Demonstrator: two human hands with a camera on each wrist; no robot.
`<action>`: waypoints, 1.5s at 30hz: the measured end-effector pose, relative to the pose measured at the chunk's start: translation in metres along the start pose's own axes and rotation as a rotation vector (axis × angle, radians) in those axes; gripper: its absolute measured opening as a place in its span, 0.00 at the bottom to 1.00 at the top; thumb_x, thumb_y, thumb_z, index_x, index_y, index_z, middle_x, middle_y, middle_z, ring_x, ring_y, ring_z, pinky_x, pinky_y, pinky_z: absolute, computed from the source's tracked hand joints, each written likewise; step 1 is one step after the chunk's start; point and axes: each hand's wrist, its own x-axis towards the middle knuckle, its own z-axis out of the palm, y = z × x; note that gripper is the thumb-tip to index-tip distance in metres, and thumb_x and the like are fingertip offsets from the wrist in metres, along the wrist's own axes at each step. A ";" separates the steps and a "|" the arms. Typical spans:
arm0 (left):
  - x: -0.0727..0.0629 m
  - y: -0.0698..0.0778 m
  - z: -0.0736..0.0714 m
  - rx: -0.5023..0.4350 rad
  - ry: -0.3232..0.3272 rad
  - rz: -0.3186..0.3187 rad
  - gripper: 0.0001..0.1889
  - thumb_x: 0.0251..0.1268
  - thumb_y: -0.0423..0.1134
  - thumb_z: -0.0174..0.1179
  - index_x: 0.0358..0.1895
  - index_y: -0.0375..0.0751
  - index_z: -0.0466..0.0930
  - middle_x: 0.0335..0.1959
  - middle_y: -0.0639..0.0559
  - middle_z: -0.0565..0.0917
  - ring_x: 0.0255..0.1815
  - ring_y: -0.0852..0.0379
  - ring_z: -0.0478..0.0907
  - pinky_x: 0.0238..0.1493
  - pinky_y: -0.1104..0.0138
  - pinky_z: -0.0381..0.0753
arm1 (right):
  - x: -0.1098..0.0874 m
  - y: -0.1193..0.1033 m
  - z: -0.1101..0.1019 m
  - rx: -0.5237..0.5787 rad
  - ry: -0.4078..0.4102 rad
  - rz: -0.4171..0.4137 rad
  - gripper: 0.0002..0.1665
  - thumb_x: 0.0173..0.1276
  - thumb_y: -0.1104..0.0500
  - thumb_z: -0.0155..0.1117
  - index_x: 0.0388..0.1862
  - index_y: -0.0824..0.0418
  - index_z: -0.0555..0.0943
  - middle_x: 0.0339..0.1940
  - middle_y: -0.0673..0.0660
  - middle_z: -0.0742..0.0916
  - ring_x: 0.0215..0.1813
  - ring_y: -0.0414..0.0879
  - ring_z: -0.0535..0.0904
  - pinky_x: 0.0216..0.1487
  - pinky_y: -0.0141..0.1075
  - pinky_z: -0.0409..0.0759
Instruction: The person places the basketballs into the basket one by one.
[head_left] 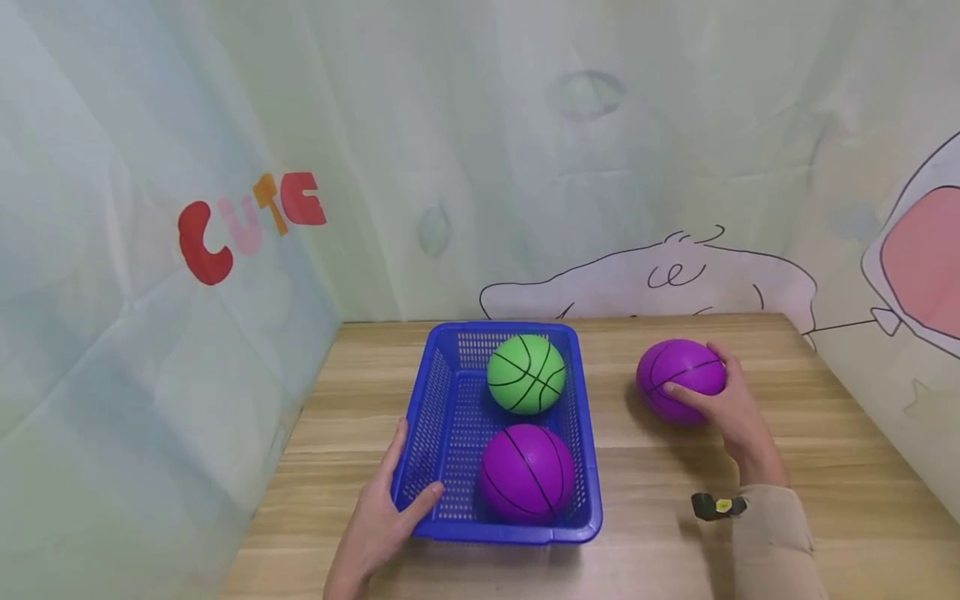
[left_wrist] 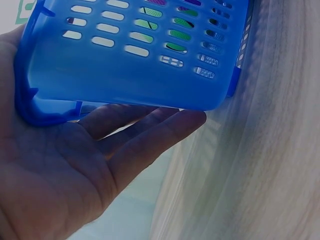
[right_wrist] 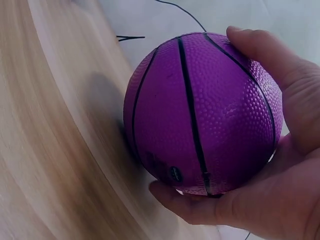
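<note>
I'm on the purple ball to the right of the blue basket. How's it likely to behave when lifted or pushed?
The purple ball would probably roll if pushed loose on the table, being round. Its pebbled surface should help against slipping. It seems fairly firm: no dent shows where the right hand holds it.

Three balls (head_left: 528, 473), one basket (head_left: 510, 533)

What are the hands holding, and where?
Left hand: blue plastic basket, near-left corner. Right hand: purple black-lined ball outside it, by opposite sides.
</note>
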 end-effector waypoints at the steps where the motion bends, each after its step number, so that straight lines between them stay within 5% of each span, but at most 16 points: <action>1: 0.000 0.000 0.000 0.002 0.000 -0.003 0.54 0.75 0.52 0.72 0.94 0.47 0.47 0.93 0.42 0.54 0.89 0.34 0.57 0.87 0.35 0.57 | 0.000 0.000 0.000 -0.004 -0.007 -0.001 0.72 0.73 0.53 0.81 0.96 0.53 0.38 0.90 0.79 0.52 0.86 0.80 0.58 0.85 0.74 0.62; 11: 0.000 0.002 0.000 0.004 0.002 -0.030 0.55 0.74 0.54 0.72 0.94 0.50 0.47 0.92 0.42 0.55 0.88 0.32 0.61 0.85 0.34 0.61 | -0.002 0.005 0.001 0.036 -0.011 0.008 0.74 0.73 0.55 0.81 0.95 0.51 0.34 0.91 0.78 0.51 0.86 0.79 0.57 0.86 0.73 0.61; 23: 0.000 0.005 0.001 0.002 -0.010 -0.058 0.55 0.74 0.56 0.72 0.94 0.54 0.46 0.93 0.42 0.54 0.89 0.31 0.59 0.85 0.32 0.60 | -0.002 0.010 0.004 0.104 0.078 0.049 0.72 0.74 0.55 0.80 0.96 0.49 0.35 0.93 0.73 0.47 0.89 0.76 0.52 0.87 0.72 0.59; 35: 0.001 0.003 0.001 -0.008 -0.002 -0.040 0.55 0.74 0.55 0.73 0.94 0.52 0.47 0.93 0.42 0.55 0.88 0.32 0.60 0.85 0.34 0.60 | -0.008 -0.016 0.002 0.130 0.111 0.012 0.69 0.75 0.55 0.79 0.95 0.44 0.38 0.93 0.69 0.49 0.89 0.73 0.54 0.87 0.70 0.63; 37: 0.000 0.003 0.001 -0.011 -0.003 -0.031 0.55 0.74 0.54 0.73 0.94 0.51 0.47 0.93 0.42 0.54 0.88 0.31 0.60 0.85 0.34 0.59 | -0.011 -0.025 0.001 0.153 0.119 -0.005 0.68 0.74 0.57 0.80 0.95 0.41 0.41 0.93 0.67 0.51 0.88 0.70 0.55 0.86 0.65 0.68; 40: 0.000 0.004 0.000 -0.011 -0.006 -0.030 0.55 0.74 0.54 0.73 0.94 0.51 0.47 0.93 0.42 0.54 0.89 0.32 0.59 0.86 0.34 0.59 | -0.017 -0.039 -0.002 0.201 0.125 -0.045 0.66 0.73 0.61 0.80 0.93 0.37 0.45 0.92 0.65 0.51 0.87 0.69 0.55 0.75 0.43 0.84; 43: 0.001 0.004 0.000 -0.015 -0.010 -0.040 0.55 0.74 0.55 0.72 0.94 0.53 0.46 0.93 0.42 0.54 0.89 0.32 0.59 0.86 0.35 0.59 | -0.024 -0.053 -0.005 0.259 0.128 -0.096 0.66 0.71 0.65 0.80 0.92 0.35 0.48 0.90 0.64 0.51 0.85 0.69 0.56 0.55 0.24 0.87; 45: 0.001 0.004 0.000 -0.017 -0.012 -0.045 0.55 0.75 0.55 0.72 0.94 0.53 0.46 0.93 0.43 0.54 0.89 0.32 0.59 0.86 0.34 0.59 | -0.029 -0.060 -0.006 0.285 0.131 -0.133 0.67 0.70 0.68 0.80 0.92 0.35 0.49 0.90 0.65 0.51 0.84 0.69 0.57 0.49 0.21 0.87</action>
